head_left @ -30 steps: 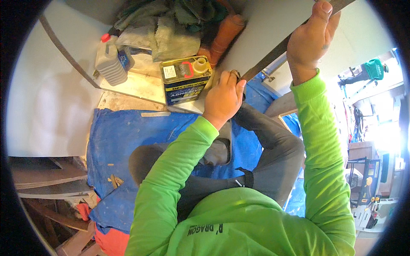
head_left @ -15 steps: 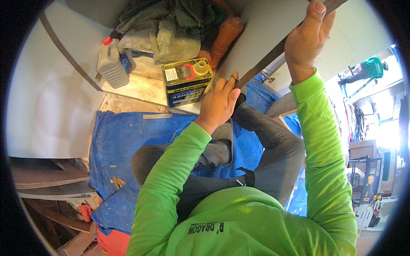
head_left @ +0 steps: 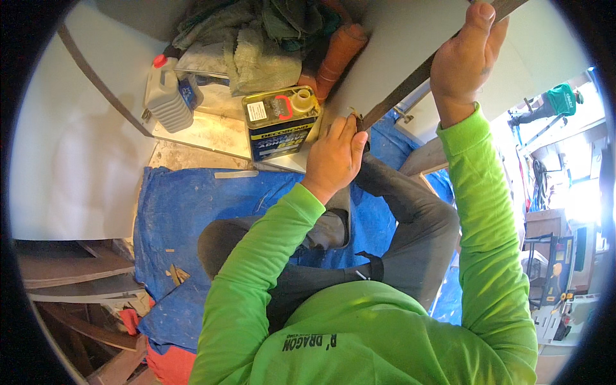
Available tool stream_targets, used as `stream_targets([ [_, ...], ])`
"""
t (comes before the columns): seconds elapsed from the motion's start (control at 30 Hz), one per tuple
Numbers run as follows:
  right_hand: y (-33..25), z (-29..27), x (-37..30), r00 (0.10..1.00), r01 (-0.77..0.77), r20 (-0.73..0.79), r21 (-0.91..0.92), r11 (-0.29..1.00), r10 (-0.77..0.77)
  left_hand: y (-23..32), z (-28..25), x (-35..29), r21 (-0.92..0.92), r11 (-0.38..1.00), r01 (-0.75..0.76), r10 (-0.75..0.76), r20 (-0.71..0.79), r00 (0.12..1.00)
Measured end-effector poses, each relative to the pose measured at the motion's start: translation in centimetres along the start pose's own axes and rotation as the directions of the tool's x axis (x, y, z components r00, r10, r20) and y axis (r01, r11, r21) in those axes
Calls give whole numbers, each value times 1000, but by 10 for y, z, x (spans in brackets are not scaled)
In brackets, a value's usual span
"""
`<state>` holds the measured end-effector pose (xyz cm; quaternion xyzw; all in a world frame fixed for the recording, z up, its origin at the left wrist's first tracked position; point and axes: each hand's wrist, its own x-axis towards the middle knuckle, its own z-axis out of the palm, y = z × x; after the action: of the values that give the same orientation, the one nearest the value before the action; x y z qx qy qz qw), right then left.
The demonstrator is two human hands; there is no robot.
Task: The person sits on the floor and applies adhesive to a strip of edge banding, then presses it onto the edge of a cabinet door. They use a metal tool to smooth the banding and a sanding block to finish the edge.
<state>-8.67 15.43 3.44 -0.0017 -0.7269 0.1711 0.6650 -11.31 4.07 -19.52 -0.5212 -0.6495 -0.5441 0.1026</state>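
A long dark brown strip (head_left: 405, 86) runs diagonally along the edge of a pale panel (head_left: 391, 38). At its lower end, my left hand (head_left: 333, 154) is closed on the strip, fingers together and thumb alongside. Further up, my right hand (head_left: 463, 67) grips the strip with the thumb raised near the top of the view; its other fingers are partly hidden. Left of my left hand stands an open rectangular adhesive can (head_left: 282, 125) with a red handle. My crossed legs (head_left: 410, 215) are below the strip.
A grey plastic jug (head_left: 169, 93) with a red cap stands at the back left. Crumpled sacking (head_left: 263, 54) and an orange-brown pipe (head_left: 340, 54) lie behind the can. Blue sheeting (head_left: 186, 212) covers the floor. Curved boards (head_left: 70, 269) are at left; a person in green (head_left: 558, 101) is far right.
My left hand has shifted slightly to the right at the strip's lower end. My right hand has moved a little to the right and stays on the strip.
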Motion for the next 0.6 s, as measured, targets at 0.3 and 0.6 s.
stream_targets([
  [0.3,-15,5,-6,995,-95,-7,115,989,96,5,-3,6,-38,995,92,-87,110,990],
  [0.6,6,-6,4,998,60,11,-72,996,-59,7,-3,18,-44,978,204,-192,195,962],
])
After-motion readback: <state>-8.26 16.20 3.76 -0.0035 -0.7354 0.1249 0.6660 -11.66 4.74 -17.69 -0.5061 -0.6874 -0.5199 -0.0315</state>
